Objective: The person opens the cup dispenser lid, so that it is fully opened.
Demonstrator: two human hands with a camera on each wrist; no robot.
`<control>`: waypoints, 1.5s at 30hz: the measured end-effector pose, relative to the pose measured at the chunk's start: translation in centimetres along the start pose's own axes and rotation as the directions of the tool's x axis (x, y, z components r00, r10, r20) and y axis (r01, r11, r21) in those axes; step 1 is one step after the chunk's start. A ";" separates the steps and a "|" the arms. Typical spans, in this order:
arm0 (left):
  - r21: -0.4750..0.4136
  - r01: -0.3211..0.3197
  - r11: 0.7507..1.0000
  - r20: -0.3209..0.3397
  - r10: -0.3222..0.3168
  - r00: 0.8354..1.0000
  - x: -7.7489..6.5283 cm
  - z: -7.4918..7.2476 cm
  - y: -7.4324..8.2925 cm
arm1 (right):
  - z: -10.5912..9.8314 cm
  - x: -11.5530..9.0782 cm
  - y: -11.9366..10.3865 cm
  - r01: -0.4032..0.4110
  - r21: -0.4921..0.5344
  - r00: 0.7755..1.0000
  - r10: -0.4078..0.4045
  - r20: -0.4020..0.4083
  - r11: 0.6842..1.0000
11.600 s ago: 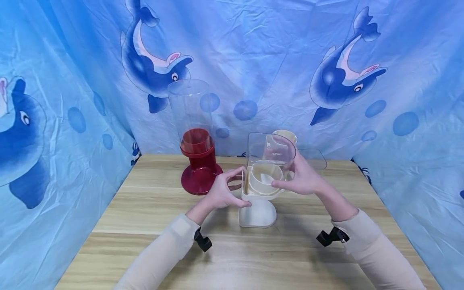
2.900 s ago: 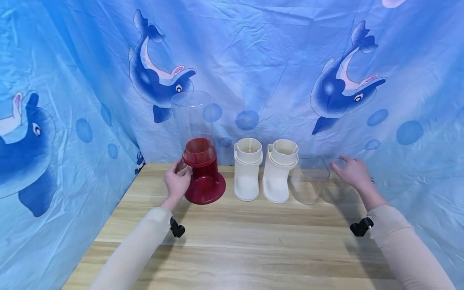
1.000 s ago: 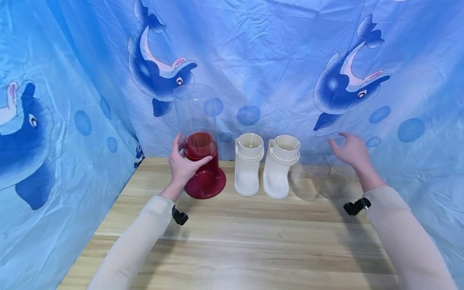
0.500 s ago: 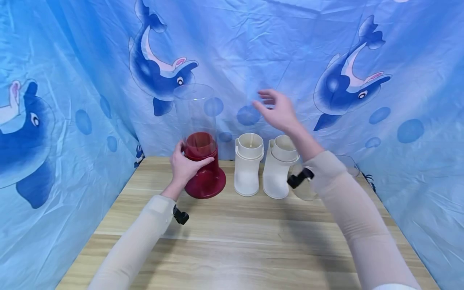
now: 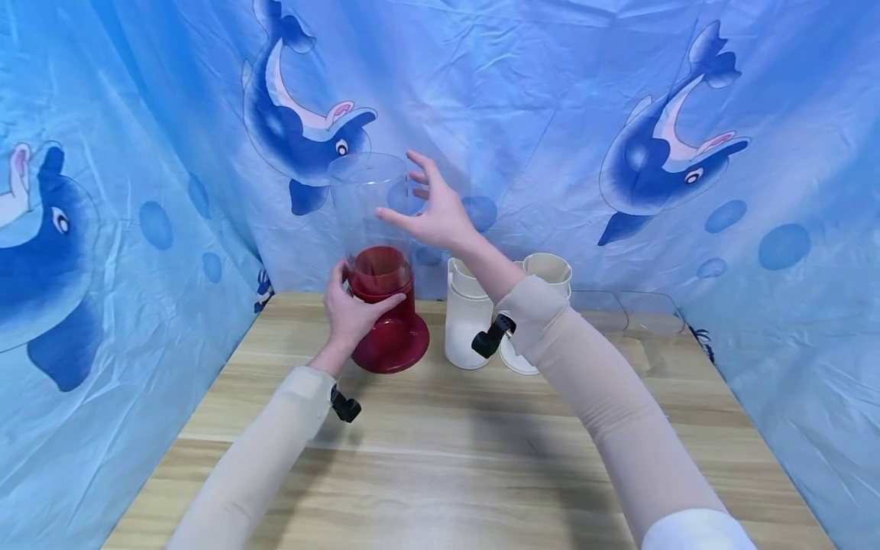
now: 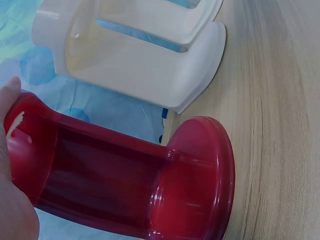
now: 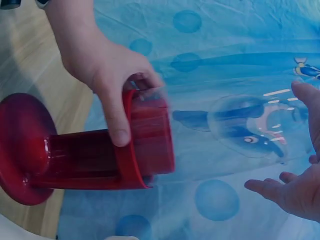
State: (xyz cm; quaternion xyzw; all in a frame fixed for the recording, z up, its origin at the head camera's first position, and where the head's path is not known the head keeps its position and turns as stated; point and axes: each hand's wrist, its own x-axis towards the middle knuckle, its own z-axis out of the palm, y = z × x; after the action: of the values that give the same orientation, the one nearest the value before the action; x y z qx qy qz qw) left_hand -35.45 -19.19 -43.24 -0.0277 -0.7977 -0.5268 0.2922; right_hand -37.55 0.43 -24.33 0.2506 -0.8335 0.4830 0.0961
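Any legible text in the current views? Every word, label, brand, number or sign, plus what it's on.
None: no word, label, brand, number or sign is legible in any view.
Red stand, clear tube, white stands: no lettering on the sides that show.
Blue curtain: printed dolphins and bubbles, no readable lettering.
Black wrist cameras: too small to read any marking.

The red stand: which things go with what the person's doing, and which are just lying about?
Seem part of the job:
red stand, held by the left grip
clear tube on it, right grip close by

Seem just there, not held:
two white stands
clear containers at the right
dolphin curtain behind
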 end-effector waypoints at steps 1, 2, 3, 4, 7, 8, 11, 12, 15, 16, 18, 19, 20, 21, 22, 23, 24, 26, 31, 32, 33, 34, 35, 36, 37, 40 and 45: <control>-0.007 -0.015 1.000 -0.004 0.015 1.000 0.0 -0.1 0.0 | 0.3 0.1 0.1 0.012 0.011 1.000 -0.012 0.002 1.000; -0.008 -0.026 1.000 -0.007 0.026 1.000 0.0 -0.1 0.0 | 0.6 0.1 0.3 0.022 0.022 1.000 -0.022 0.001 1.000; -0.010 -0.035 0.999 -0.007 0.035 0.999 0.1 -0.2 0.0 | 0.8 0.1 0.4 0.029 0.032 1.000 -0.029 -0.001 0.999; -0.012 -0.042 0.999 -0.007 0.042 0.999 0.1 -0.2 0.0 | 1.1 0.1 0.5 0.037 0.042 0.999 -0.036 -0.002 0.998; -0.012 -0.050 0.999 -0.004 0.050 0.999 0.2 -0.3 0.1 | 1.5 0.0 0.9 0.062 0.060 0.998 -0.062 -0.008 0.996; -0.013 -0.054 0.998 -0.004 0.054 0.999 0.2 -0.3 0.2 | 1.5 -0.1 0.9 0.066 0.055 0.998 -0.065 -0.010 0.996; -0.019 -0.067 0.998 -0.012 0.067 0.998 0.2 -0.4 0.4 | 1.4 -0.4 0.7 0.071 0.045 0.997 -0.071 -0.007 0.996; -0.021 -0.072 0.997 -0.017 0.071 0.997 0.1 -0.4 0.6 | 1.3 -0.5 0.6 0.075 0.046 0.997 -0.075 -0.006 0.996; -0.012 -0.075 0.997 -0.024 0.075 0.997 -0.1 -0.5 1.2 | 0.7 -1.0 0.3 0.087 0.040 0.996 -0.086 -0.009 0.995; -0.007 -0.074 0.997 -0.022 0.074 0.997 -0.2 -0.6 1.6 | 0.4 -1.3 0.1 0.093 0.035 0.996 -0.093 -0.014 0.995; 0.005 -0.075 0.997 -0.019 0.075 0.997 -0.6 -0.6 2.3 | -0.2 -1.8 -0.1 0.110 0.025 0.994 -0.110 -0.019 0.994; 0.008 -0.075 0.997 -0.015 0.075 0.997 -0.8 -0.7 2.7 | -0.5 -2.1 -0.2 0.119 0.018 0.993 -0.119 -0.022 0.993; 0.005 -0.080 0.997 -0.013 0.080 0.997 -1.1 -0.7 3.2 | -0.8 -2.4 -0.4 0.128 0.013 0.992 -0.128 -0.021 0.992; 0.000 -0.084 0.996 -0.010 0.084 0.996 -1.4 -0.7 3.6 | -1.1 -2.7 -0.5 0.136 0.006 0.991 -0.136 -0.020 0.991; -0.008 -0.090 0.996 -0.007 0.090 0.996 -1.8 -0.8 4.1 | -1.3 -3.0 -0.6 0.145 0.000 0.989 -0.145 -0.021 0.989; -0.018 -0.098 0.995 -0.004 0.098 0.995 -2.2 -0.8 4.6 | -1.7 -3.4 -0.7 0.153 -0.005 0.988 -0.154 -0.022 0.988; -0.028 -0.104 0.994 0.002 0.104 0.995 -2.6 -0.9 5.1 | -1.9 -3.8 -0.9 0.161 -0.007 0.987 -0.161 -0.025 0.987; -0.042 -0.116 0.992 0.013 0.116 0.993 -3.4 -1.0 6.1 | -2.5 -4.6 -1.3 0.169 -0.015 0.985 -0.170 -0.034 0.985; -0.055 -0.141 0.988 0.022 0.143 0.990 -5.1 -1.5 8.0 | -3.6 -6.5 -2.4 0.189 -0.020 0.981 -0.189 -0.051 0.982; -0.059 -0.150 0.987 0.022 0.151 0.988 -5.4 -1.6 8.4 | -3.8 -6.9 -2.6 0.191 -0.021 0.980 -0.192 -0.054 0.981; -0.064 -0.161 0.985 0.021 0.162 0.987 -5.7 -1.6 8.6 | -4.1 -7.3 -2.9 0.189 -0.024 0.980 -0.190 -0.057 0.982; -0.068 -0.170 0.983 0.021 0.172 0.985 -6.0 -1.6 8.9 | -4.3 -7.7 -3.1 0.186 -0.029 0.980 -0.188 -0.062 0.982; -0.071 -0.177 0.982 0.023 0.179 0.984 -6.3 -1.6 9.2 | -4.5 -8.1 -3.3 0.186 -0.032 0.980 -0.188 -0.066 0.982; -0.074 -0.183 0.980 0.029 0.185 0.982 -6.6 -1.6 9.5 | -4.7 -8.5 -3.6 0.187 -0.035 0.980 -0.189 -0.068 0.982; -0.078 -0.183 0.980 0.036 0.186 0.982 -6.8 -1.6 9.7 | -4.9 -8.8 -3.8 0.190 -0.041 0.979 -0.193 -0.072 0.981; -0.097 -0.175 0.980 0.054 0.181 0.982 -7.6 -1.4 10.4 | -5.4 -9.9 -4.3 0.196 -0.061 0.976 -0.201 -0.082 0.979; -0.134 -0.166 0.977 0.083 0.178 0.981 -8.7 -0.8 11.3 | -6.5 -11.2 -4.5 0.181 -0.085 0.977 -0.189 -0.100 0.980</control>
State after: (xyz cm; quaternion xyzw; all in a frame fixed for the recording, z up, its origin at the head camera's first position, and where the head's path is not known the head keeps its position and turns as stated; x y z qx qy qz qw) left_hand -23.93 -12.63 -38.04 -0.1398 -0.7704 -0.5470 0.2961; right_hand -26.16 7.80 -22.08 0.2968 -0.8177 0.4531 0.1947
